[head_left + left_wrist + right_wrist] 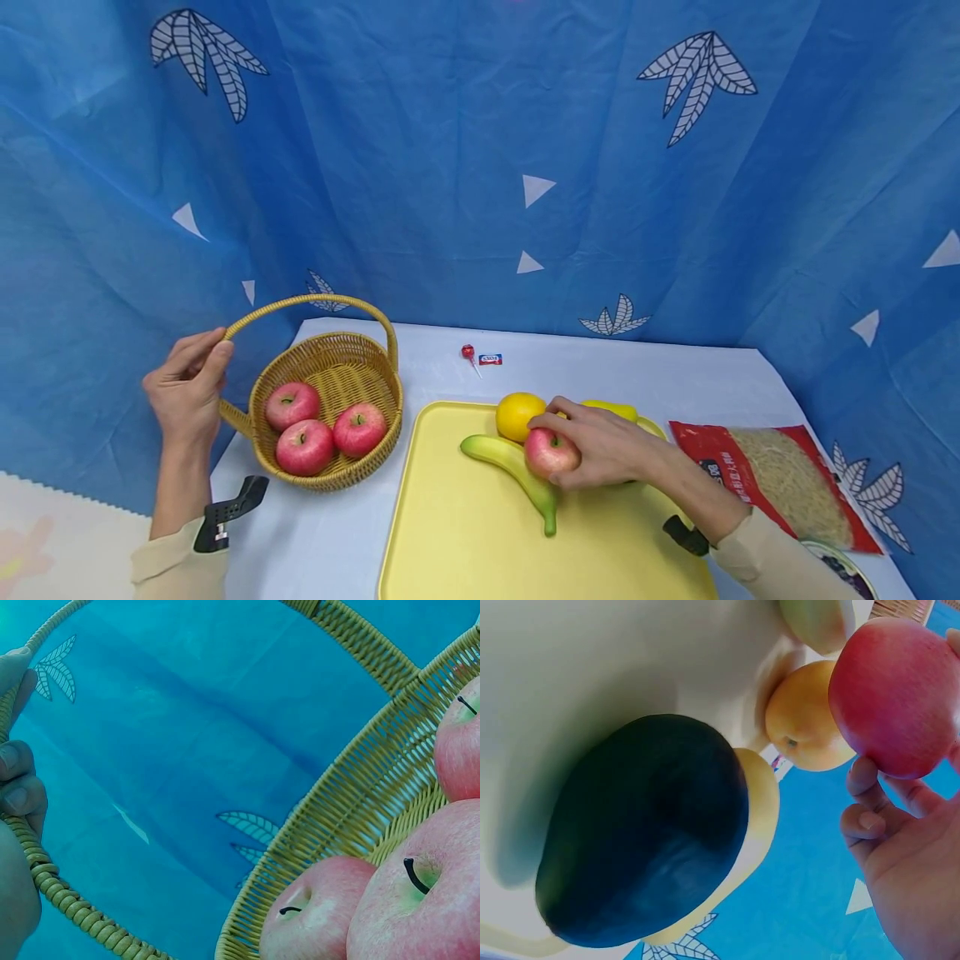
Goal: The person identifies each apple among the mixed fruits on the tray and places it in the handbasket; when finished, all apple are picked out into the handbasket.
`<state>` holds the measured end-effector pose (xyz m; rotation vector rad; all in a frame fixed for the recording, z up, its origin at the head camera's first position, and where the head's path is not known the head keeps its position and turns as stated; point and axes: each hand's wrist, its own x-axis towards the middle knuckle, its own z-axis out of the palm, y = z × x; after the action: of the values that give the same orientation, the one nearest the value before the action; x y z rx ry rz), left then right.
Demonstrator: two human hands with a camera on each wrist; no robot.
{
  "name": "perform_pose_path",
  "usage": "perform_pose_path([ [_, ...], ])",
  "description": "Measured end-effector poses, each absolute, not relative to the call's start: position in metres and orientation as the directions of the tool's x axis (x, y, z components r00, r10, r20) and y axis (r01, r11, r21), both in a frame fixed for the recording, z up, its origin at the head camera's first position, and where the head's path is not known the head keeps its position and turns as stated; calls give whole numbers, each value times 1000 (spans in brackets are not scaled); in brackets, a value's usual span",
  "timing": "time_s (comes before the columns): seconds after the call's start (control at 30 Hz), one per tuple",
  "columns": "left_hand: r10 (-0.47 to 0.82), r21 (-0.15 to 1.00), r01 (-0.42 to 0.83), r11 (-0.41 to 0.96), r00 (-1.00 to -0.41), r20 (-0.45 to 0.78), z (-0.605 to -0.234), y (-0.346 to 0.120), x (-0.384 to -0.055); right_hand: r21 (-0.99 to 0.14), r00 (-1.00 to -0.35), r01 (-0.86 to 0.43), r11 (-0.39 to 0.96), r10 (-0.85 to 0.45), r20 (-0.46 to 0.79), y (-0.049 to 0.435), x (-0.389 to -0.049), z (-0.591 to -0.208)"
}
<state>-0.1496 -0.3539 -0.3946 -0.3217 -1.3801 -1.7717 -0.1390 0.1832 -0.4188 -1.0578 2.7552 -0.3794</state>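
Observation:
My left hand (187, 387) grips the arched handle (322, 300) of a round wicker basket (337, 483) at its left side. Three red apples lie in the basket, the front one (305, 447) nearest its rim. With my right hand (618, 446) I hold another red apple (550, 455) over the yellow tray (465, 550). Just below and left of it lies a green-yellow banana (517, 467), with an orange (517, 415) behind. A dark green oval fruit (645, 832) sits beside a yellow fruit (611, 408), mostly hidden by my right hand in the head view.
Behind the tray lie a red lollipop (468, 352) and a small wrapped candy (491, 359). On the right are a red bag of pasta (787, 475) and a partly visible round container (836, 554). A blue curtain (465, 167) hangs close behind the table.

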Motion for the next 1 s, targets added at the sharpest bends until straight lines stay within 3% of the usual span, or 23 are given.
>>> perform_pose_path([
  [1.0, -450, 667, 744, -45, -611, 652, -394, -353, -149, -296, -684, -699, 651, -729, 10, 155, -152, -413],
])
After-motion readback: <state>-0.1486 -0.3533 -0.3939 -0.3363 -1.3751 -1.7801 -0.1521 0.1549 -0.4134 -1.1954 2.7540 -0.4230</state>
